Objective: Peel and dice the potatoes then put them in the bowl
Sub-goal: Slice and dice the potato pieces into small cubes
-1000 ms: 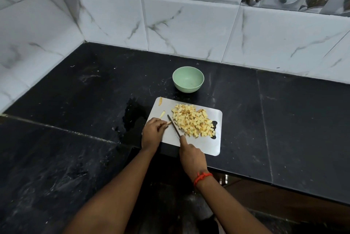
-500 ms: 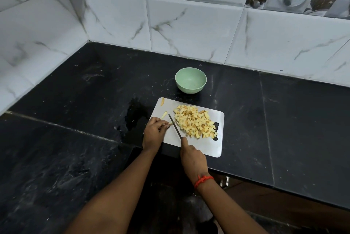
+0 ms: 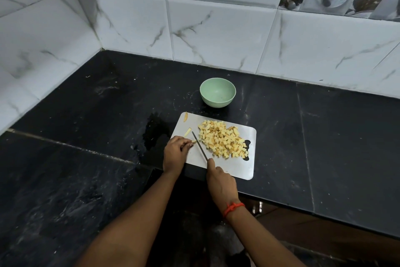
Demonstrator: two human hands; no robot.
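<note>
Left grip [image 3: 175,152]: fingers curled, pinching a thin potato strip [image 3: 194,142] down on the left part of the cutting board [image 3: 238,167].
Right grip [image 3: 220,184]: wrapped round the knife handle, forefinger stretched toward the blade. A red thread [image 3: 233,208] is on that wrist.
Knife [image 3: 200,147]: blade points away from the person, just right of the strip, between it and the diced potato pile [image 3: 224,142]. Can't tell if the edge touches the board.
Pile sits on the board's middle and right part. Two loose slivers [image 3: 187,132] lie near the board's far-left corner.
Board lies at the front edge of the bench [image 3: 324,137].
Green bowl [image 3: 216,103] stands upright just behind the board, toward the bench's back edge, apart from it.
Wet patch [image 3: 153,132] is on the bench left of the board.
</note>
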